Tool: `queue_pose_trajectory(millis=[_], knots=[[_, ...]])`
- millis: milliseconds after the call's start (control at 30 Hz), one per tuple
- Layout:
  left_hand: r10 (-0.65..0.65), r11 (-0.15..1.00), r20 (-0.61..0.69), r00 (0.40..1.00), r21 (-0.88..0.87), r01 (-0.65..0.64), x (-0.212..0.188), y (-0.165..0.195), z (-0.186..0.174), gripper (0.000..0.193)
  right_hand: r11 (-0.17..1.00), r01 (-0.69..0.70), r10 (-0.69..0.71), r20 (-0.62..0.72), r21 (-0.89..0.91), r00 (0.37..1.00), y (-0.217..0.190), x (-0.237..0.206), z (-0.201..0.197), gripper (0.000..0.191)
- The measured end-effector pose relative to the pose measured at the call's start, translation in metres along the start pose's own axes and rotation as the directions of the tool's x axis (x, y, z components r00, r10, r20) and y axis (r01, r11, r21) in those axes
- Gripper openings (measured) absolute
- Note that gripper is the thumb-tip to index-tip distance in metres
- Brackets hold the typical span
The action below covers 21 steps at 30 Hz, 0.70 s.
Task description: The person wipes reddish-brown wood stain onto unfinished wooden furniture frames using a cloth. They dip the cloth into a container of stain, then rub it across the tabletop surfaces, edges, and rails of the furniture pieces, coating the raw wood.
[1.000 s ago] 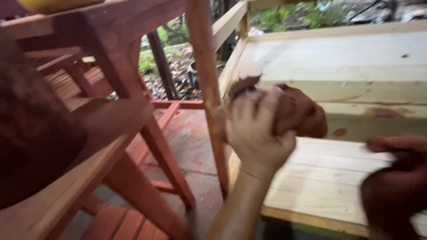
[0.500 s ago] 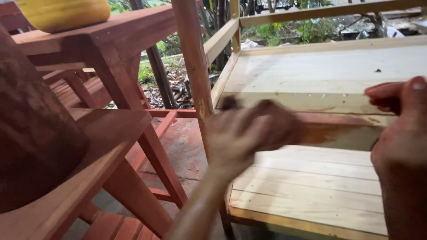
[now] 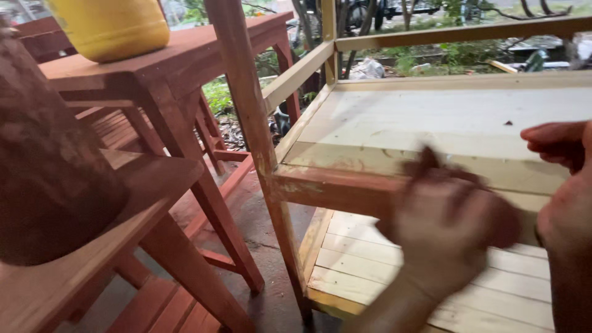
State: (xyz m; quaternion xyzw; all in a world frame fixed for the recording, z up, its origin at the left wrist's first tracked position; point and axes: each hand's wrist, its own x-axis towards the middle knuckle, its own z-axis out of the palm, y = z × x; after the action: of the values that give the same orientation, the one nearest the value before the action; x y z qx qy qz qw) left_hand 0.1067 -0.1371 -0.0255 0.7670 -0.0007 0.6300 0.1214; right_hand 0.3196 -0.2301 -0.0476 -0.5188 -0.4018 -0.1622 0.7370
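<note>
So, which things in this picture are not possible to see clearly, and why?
- Left hand, head view: motion blur smears it, so the dark stained thing in its fingers cannot be identified.
- Right hand: cut off by the right edge; only some fingers show.
- Yellow container: its top is cut off by the upper edge.
- Wooden shelf unit: its lower boards are partly hidden behind both hands.

A dark brown stained cloth [image 3: 431,169], blurred, lies bunched against the front rail [image 3: 333,191] of a pale wooden shelf unit [image 3: 431,123]. The rail is part reddish-brown, part bare wood, running level from the reddish upright post [image 3: 246,111].
</note>
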Motion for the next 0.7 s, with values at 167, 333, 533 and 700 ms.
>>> queue_pose_trajectory(millis=[167,333,533,700], knots=[[0.179,0.979,0.123,0.976,0.073,-0.188,0.012,0.014,-0.007,0.032,0.986,-0.166,0.166,0.038,-0.007,0.985,-0.019,0.011,-0.001,0.047],[-0.005,0.984,-0.055,0.998,0.179,0.015,-0.025,-0.064,-0.029,0.047,0.969,-0.234,0.242,0.126,-0.074,0.962,-0.057,0.007,0.036,0.045],[-0.256,0.951,-0.371,0.893,0.068,0.301,-0.01,-0.136,-0.08,0.03,0.937,-0.147,0.213,0.184,-0.318,0.96,-0.096,0.002,0.062,0.041],[-0.448,0.884,-0.788,0.421,-0.322,0.339,-0.001,-0.164,-0.081,0.053,0.848,-0.033,0.14,0.163,-0.529,0.977,-0.113,-0.001,0.074,0.038]])
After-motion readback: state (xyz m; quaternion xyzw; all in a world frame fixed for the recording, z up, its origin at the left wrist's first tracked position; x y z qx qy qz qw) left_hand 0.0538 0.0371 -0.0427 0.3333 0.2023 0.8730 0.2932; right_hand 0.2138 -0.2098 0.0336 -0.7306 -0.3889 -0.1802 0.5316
